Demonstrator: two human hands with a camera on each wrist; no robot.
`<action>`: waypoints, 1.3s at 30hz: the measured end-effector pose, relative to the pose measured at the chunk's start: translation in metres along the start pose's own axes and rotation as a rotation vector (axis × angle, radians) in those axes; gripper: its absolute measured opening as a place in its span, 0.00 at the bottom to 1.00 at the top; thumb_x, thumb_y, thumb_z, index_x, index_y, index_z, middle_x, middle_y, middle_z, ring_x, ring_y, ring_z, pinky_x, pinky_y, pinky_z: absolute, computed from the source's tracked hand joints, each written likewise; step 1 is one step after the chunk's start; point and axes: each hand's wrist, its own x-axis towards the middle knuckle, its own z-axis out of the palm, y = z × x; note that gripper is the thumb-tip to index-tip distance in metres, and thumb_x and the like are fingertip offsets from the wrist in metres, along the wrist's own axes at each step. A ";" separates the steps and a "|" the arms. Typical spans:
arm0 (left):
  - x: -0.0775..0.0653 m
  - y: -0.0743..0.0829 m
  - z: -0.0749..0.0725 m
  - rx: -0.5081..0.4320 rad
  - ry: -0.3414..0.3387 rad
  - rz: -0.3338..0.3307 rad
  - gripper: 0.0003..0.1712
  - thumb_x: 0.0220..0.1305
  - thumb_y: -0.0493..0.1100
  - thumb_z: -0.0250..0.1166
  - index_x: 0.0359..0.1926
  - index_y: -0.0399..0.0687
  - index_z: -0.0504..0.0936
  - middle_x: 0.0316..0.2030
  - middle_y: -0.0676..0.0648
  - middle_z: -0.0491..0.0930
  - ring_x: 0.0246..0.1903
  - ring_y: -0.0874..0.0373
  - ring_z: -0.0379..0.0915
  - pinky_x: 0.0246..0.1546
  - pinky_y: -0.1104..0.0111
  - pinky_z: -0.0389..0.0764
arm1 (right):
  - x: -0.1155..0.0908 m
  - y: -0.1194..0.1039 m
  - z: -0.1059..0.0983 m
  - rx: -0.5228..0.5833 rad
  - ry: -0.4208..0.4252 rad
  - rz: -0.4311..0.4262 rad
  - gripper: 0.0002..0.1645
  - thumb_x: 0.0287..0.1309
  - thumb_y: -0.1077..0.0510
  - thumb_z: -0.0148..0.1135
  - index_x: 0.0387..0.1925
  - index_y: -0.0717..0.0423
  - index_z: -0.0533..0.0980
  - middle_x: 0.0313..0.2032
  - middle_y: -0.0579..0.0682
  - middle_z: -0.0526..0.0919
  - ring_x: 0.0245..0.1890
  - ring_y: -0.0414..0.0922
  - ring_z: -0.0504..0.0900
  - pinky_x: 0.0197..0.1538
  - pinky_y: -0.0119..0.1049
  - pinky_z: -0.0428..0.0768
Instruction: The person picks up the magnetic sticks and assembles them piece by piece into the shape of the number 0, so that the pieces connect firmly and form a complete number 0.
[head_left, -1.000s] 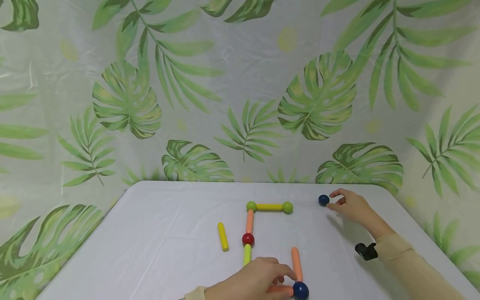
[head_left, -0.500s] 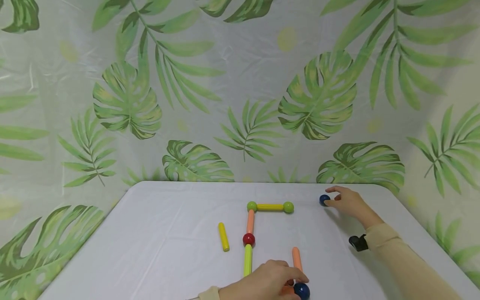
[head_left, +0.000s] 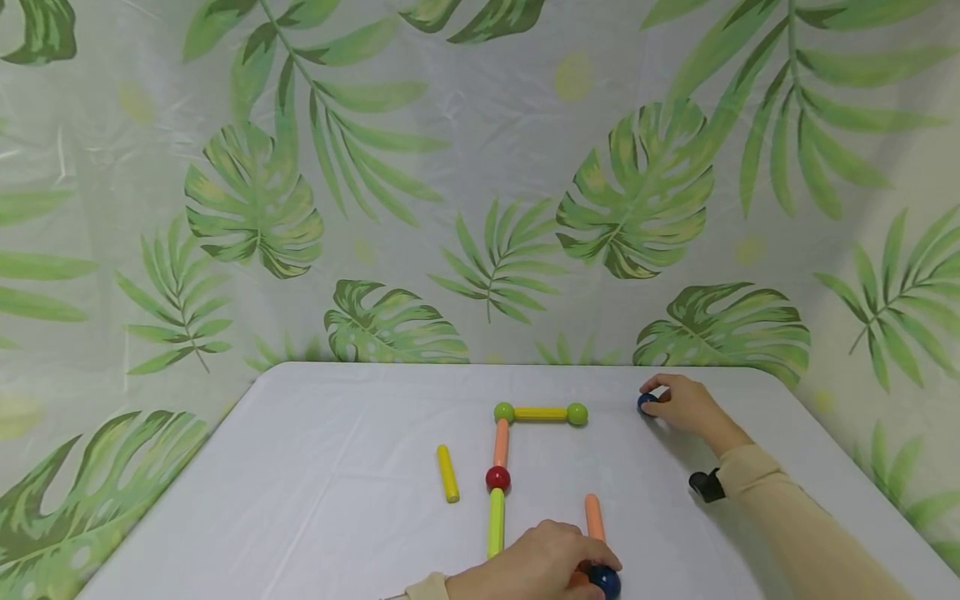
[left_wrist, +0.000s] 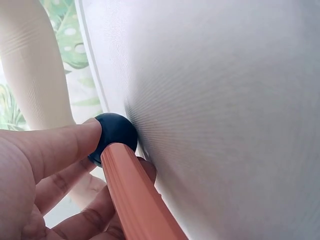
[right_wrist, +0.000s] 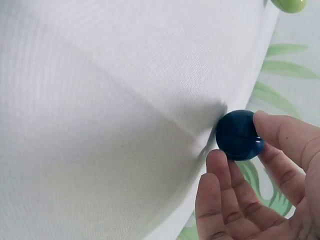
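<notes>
My right hand pinches a dark blue ball between thumb and fingers, at the far right of the table. In the right wrist view the ball touches the white cloth or sits very close to it. Near the front, my left hand grips a second dark blue ball, thumb on one side and fingers on the other. A salmon-coloured stick runs from that ball beneath the hand. Another salmon stick points away from the same ball, its lower end hidden by the fingers.
A joined chain lies mid-table: a yellow stick between a green ball and another green ball, a salmon stick, a red ball and a lime stick. One loose yellow stick lies left of it.
My right hand has moved slightly left and its fingers have closed on the far blue ball. My left hand has shifted right, from the salmon stick onto the near blue ball.
</notes>
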 end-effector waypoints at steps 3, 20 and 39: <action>0.000 0.000 0.000 -0.026 -0.014 -0.025 0.17 0.74 0.43 0.71 0.61 0.53 0.87 0.33 0.61 0.82 0.31 0.74 0.68 0.38 0.83 0.75 | -0.002 -0.003 0.001 0.005 -0.011 -0.001 0.20 0.70 0.54 0.69 0.55 0.63 0.81 0.42 0.65 0.88 0.38 0.55 0.83 0.40 0.45 0.78; 0.002 0.000 0.000 0.000 -0.001 -0.012 0.16 0.73 0.44 0.72 0.60 0.53 0.88 0.33 0.59 0.82 0.31 0.74 0.68 0.37 0.84 0.74 | -0.023 -0.028 0.018 0.098 -0.078 0.004 0.21 0.72 0.48 0.69 0.55 0.59 0.82 0.31 0.52 0.88 0.30 0.44 0.84 0.35 0.38 0.75; 0.009 -0.013 0.009 0.002 -0.011 0.005 0.17 0.74 0.45 0.71 0.61 0.54 0.87 0.34 0.60 0.82 0.31 0.75 0.69 0.38 0.84 0.75 | -0.051 -0.056 0.039 0.324 -0.239 0.004 0.21 0.73 0.46 0.68 0.55 0.57 0.83 0.35 0.51 0.89 0.33 0.44 0.85 0.35 0.38 0.82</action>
